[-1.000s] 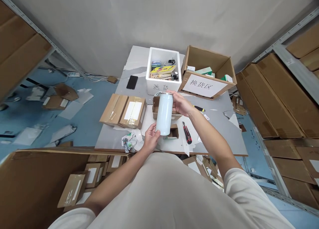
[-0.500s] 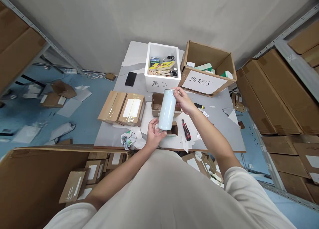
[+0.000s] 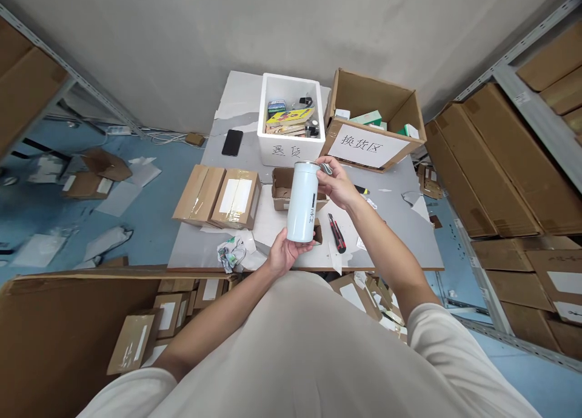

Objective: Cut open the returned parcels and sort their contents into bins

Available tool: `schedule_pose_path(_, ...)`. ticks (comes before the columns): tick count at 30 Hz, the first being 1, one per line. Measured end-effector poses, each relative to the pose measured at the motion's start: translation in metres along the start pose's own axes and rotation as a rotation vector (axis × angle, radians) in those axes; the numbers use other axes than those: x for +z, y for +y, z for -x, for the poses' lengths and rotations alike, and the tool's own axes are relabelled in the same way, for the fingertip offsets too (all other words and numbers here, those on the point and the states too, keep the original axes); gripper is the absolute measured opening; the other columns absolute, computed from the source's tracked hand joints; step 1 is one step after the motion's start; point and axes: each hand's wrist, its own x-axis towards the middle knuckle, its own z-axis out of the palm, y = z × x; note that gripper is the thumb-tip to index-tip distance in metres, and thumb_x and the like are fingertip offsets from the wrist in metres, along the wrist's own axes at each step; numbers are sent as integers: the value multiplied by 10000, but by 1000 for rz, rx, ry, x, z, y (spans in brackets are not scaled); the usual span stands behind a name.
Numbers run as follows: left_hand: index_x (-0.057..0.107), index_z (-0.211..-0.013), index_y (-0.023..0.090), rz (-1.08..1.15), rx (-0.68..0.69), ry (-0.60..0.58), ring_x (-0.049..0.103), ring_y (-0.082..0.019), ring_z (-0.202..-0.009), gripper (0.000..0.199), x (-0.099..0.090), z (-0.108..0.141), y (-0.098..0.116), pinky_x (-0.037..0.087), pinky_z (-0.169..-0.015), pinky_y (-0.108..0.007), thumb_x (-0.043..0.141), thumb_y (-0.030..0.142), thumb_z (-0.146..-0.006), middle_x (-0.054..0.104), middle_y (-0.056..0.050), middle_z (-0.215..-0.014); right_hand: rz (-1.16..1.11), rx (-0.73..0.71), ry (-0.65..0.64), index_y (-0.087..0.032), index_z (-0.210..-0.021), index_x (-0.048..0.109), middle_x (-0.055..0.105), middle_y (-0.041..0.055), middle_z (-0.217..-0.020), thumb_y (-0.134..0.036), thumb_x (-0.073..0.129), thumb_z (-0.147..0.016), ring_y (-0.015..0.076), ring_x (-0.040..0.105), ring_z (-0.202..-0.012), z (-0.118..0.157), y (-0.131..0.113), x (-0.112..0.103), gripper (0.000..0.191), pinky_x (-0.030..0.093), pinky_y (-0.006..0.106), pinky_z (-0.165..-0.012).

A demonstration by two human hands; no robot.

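A pale blue insulated bottle [image 3: 302, 202] stands nearly upright between my hands, above the table. Dark lettering reading "NICE" runs down its right side. My right hand [image 3: 335, 181] grips its top, with a small grey strap loop showing by the fingers. Under the base, my left hand [image 3: 286, 253] is closed on the bottle's bottom edge. Behind the bottle lies an open brown carton [image 3: 282, 190], partly hidden. A smaller open box [image 3: 317, 233] shows beside the bottle's base. To the right rests a red and black box cutter [image 3: 337, 233].
Two taped cartons [image 3: 236, 199] sit at the left, near a black phone [image 3: 232, 142] and crumpled plastic [image 3: 231, 252]. At the back stand a white foam box [image 3: 291, 148] and a large cardboard box [image 3: 368, 148], both holding goods. Shelves of cartons [image 3: 500, 163] flank the right.
The bottle has been turned, so its lettering and strap loop now show. My left hand has shifted further under the base. The view has moved slightly.
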Motion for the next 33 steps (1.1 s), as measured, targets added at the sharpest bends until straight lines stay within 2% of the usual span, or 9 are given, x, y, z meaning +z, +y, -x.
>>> schedule_pose_path(5, 433, -1242, 211, -34, 88, 50, 655, -283, -1020, 650, 3, -2, -1, 489, -913, -474, 459, 688, -801, 608, -141, -1239, -39, -26, 46, -296, -984, 461, 501, -28, -956, -468, 731, -691, 109, 520, -757, -1, 3, 1, 434, 532, 287, -708)
schedule_pose_path(9, 330, -1226, 301, -166, 220, 132, 611, -235, -1115, 636, 4, -4, -3, 476, -950, -451, 622, 614, -756, 473, -96, -1388, -27, -60, 85, -283, -961, 453, 487, -13, -1011, -471, 755, -656, 120, 516, -811, 0, 2, 3, 468, 525, 290, -718)
schedule_pose_path(13, 348, -1197, 280, -190, 230, 187, 662, -194, -984, 605, 4, -3, -6, 480, -935, -432, 675, 531, -754, 561, -76, -1248, 74, -100, 85, -308, -1070, 427, 491, 11, -1105, -547, 719, -670, 154, 529, -921, 3, -2, 4, 550, 521, 319, -760)
schedule_pose_path(18, 538, -1099, 142, -66, 125, 41, 650, -188, -691, 672, 2, 1, -4, 521, -795, -409, 499, 720, -758, 673, -99, -899, 128, -102, -92, -303, -1177, 423, 499, 61, -1223, -625, 680, -667, 200, 544, -1014, 9, -9, -6, 656, 511, 358, -808)
schedule_pose_path(22, 594, -1040, 123, 16, -16, -40, 610, -172, -588, 702, 2, 4, -1, 515, -694, -361, 403, 745, -777, 675, -84, -764, 18, -24, -112, -300, -1111, 442, 572, 26, -1071, -569, 715, -668, 175, 576, -883, 9, -4, -10, 586, 524, 332, -728)
schedule_pose_path(24, 594, -1062, 119, 14, -70, -45, 612, -178, -581, 725, 3, 5, 0, 510, -681, -359, 373, 751, -785, 690, -100, -777, -16, -2, -73, -296, -1055, 456, 584, 4, -999, -549, 725, -673, 160, 576, -827, 9, -1, -9, 532, 520, 309, -690)
schedule_pose_path(28, 553, -1145, 145, -11, -41, 6, 664, -201, -702, 764, 5, 5, -1, 514, -725, -364, 365, 787, -776, 690, -162, -1044, -16, -6, 20, -288, -982, 484, 582, -17, -944, -525, 738, -671, 143, 558, -791, 8, -1, -6, 466, 508, 286, -670)
schedule_pose_path(30, 513, -1163, 182, -30, 11, 35, 679, -209, -772, 705, 3, 5, -3, 512, -737, -357, 442, 761, -768, 672, -152, -1111, -10, -21, 56, -282, -973, 500, 575, -18, -935, -509, 742, -673, 140, 546, -788, 8, -4, -6, 447, 502, 280, -665)
schedule_pose_path(33, 477, -1141, 201, -64, 38, 61, 683, -200, -776, 598, -1, 5, -7, 501, -734, -344, 559, 667, -775, 684, -124, -1072, 10, -36, 90, -262, -942, 519, 562, -12, -930, -493, 755, -659, 139, 533, -787, 8, -7, -7, 435, 495, 272, -648)
